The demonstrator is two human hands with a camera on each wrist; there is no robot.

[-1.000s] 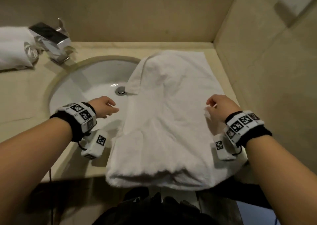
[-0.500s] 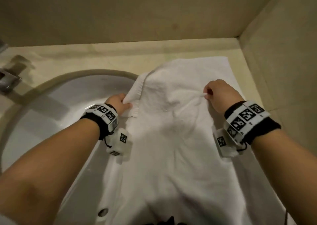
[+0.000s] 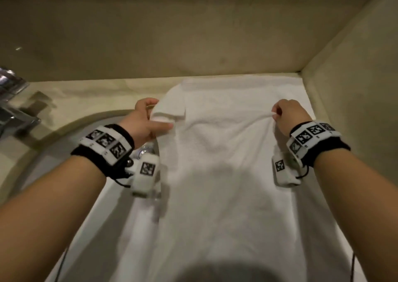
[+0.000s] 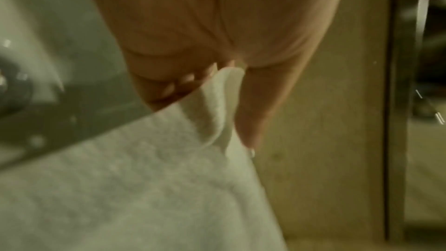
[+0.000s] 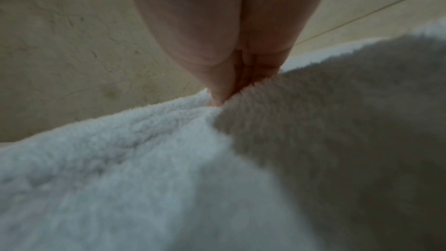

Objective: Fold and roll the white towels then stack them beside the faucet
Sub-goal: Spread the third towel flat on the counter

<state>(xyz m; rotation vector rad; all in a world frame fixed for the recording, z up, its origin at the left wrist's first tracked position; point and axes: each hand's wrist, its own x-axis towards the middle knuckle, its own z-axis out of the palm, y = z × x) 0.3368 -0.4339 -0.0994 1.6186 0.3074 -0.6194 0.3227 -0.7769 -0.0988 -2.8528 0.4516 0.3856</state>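
Fingers [image 3: 276, 111] still pinching towel [image 3: 226, 163], left corner now lifted

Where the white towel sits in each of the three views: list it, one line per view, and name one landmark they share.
Head: the white towel fills the centre, spread over the counter and the sink's right side, a hand at each edge.
Left wrist: lower left, its folded edge pinched by the left hand.
Right wrist: across the lower half, pinched by the right hand.
Shared landmark: the beige wall behind the towel.
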